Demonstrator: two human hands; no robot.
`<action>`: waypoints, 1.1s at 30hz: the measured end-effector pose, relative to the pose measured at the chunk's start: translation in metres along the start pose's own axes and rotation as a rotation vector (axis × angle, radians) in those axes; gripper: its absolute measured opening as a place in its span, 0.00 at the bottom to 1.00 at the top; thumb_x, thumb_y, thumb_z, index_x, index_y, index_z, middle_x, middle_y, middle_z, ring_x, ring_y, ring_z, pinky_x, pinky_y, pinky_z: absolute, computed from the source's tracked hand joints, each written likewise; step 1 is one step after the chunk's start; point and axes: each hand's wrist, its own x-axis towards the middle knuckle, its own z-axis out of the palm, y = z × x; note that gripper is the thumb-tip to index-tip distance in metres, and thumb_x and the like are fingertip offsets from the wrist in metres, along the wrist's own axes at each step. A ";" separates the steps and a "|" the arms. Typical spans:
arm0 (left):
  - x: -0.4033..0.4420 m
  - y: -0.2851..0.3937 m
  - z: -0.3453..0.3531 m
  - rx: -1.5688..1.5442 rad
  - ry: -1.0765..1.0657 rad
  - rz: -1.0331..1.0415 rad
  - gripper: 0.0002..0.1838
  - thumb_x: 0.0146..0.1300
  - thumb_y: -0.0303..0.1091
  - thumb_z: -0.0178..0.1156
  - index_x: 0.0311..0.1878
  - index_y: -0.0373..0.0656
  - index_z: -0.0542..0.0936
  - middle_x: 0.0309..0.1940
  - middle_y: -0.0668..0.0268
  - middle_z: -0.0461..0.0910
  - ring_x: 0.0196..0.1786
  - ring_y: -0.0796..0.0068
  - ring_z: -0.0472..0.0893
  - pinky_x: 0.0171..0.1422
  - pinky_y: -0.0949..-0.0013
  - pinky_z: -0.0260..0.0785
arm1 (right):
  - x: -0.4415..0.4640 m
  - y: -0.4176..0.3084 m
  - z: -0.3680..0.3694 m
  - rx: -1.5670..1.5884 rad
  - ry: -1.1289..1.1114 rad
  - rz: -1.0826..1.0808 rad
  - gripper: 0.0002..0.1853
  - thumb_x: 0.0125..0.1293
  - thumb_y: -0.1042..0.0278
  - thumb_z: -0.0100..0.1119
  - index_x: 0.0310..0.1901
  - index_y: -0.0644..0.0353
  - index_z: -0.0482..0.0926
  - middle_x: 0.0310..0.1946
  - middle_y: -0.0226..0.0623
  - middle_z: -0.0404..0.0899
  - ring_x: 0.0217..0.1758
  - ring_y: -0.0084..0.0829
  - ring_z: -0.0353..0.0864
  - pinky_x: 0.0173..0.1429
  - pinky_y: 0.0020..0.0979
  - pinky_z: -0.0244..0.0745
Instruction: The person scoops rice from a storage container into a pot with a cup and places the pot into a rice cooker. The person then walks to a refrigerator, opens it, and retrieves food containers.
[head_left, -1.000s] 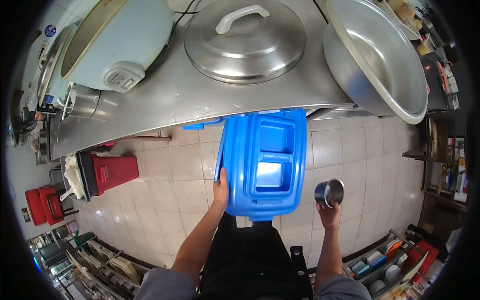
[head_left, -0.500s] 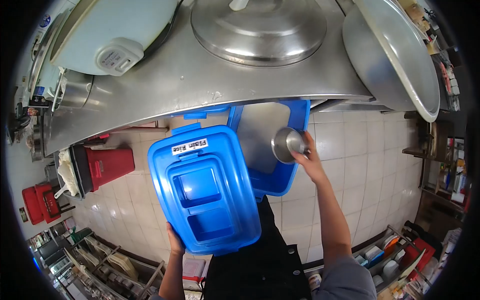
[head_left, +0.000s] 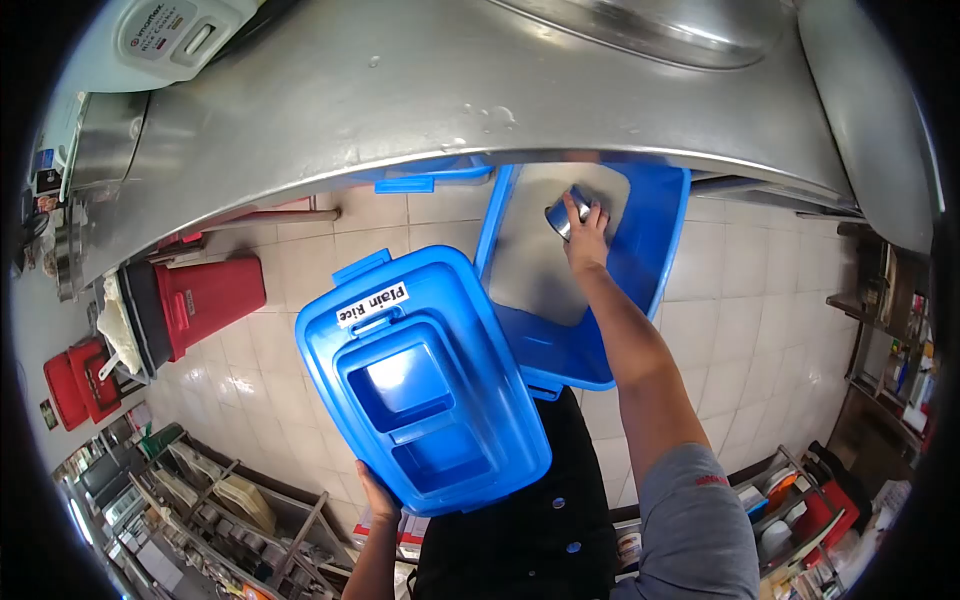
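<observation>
My left hand (head_left: 379, 492) grips the lower left edge of a blue plastic lid (head_left: 432, 385), labelled "Plain Rice" and held to the left of the bin. Inside the blue bin (head_left: 640, 290), white rice (head_left: 540, 250) covers the bottom. My right hand (head_left: 588, 238) reaches into the bin, fingers wrapped round a small metal cup (head_left: 562, 214) at the rice. The cup is tilted, and my fingers hide part of it.
A steel counter (head_left: 300, 140) overhangs the bin's far end. On it are a rice cooker (head_left: 160, 40), a round metal lid (head_left: 690, 30) and a large basin (head_left: 870, 120). A red bin (head_left: 210, 300) stands on the left; shelves (head_left: 230, 510) line the near side.
My right hand has gone from the bin's right edge down into the rice with the metal cup. The view has moved closer to the bin. My left hand still holds the lid.
</observation>
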 end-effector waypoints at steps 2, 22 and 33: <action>0.008 -0.004 -0.001 0.016 -0.008 0.014 0.42 0.67 0.68 0.36 0.72 0.42 0.55 0.68 0.58 0.62 0.68 0.59 0.64 0.72 0.57 0.55 | 0.002 0.001 0.025 -0.029 0.041 0.010 0.47 0.54 0.81 0.57 0.72 0.32 0.50 0.65 0.56 0.53 0.66 0.58 0.57 0.68 0.44 0.64; -0.002 -0.007 0.017 0.112 0.175 0.033 0.43 0.69 0.67 0.36 0.66 0.33 0.65 0.60 0.55 0.71 0.61 0.63 0.71 0.68 0.63 0.61 | -0.107 0.050 -0.035 1.594 -0.579 0.521 0.48 0.46 0.80 0.52 0.74 0.50 0.49 0.68 0.39 0.60 0.64 0.41 0.68 0.51 0.45 0.79; -0.034 0.012 0.066 0.092 0.188 0.158 0.50 0.63 0.72 0.41 0.65 0.27 0.65 0.61 0.51 0.70 0.62 0.59 0.72 0.67 0.61 0.62 | -0.168 0.071 -0.214 2.304 -0.620 0.249 0.25 0.54 0.74 0.53 0.56 0.68 0.70 0.52 0.42 0.76 0.56 0.38 0.76 0.60 0.43 0.73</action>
